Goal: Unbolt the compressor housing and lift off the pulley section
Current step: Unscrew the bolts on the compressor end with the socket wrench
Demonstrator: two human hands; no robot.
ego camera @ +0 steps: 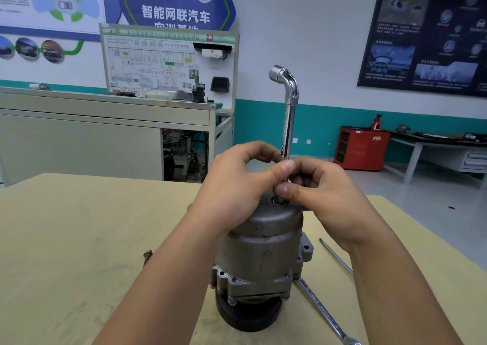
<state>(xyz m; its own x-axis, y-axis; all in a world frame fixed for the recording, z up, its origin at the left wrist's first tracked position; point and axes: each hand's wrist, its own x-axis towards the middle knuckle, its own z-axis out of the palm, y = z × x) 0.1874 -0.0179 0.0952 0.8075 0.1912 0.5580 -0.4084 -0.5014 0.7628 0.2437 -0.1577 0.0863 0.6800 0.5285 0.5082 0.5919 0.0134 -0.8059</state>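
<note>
the compressor housing (pixel 263 241) stood upright near the front middle of the pale wooden table (pixel 66 239), its black pulley section (pixel 247 315) underneath, resting on the tabletop; the grey body rose above a bolted flange, and a mounting lug (pixel 307 249) stuck out on its right side; an l-shaped socket wrench (pixel 288 117) stood vertical on the top of the housing, its lower end set into a round recess there, its bent socket head up in the air and turned to the left; the left hand (pixel 237 183) pinched the wrench shaft low down, thumb in front and fingers curled behind it; the right hand (pixel 324 189) pinched the same shaft just beneath, its thumb pressed against the metal right above the recess, the other fingers folded in behind; the two hands touched each other around the shaft; a loose bolt (pixel 147 256) lay on the table left of the housing, beside the left forearm; on the right lay a long flat wrench (pixel 321 307), running out from the flange toward the front edge, and a thin rod (pixel 336 257) near the right forearm
</note>
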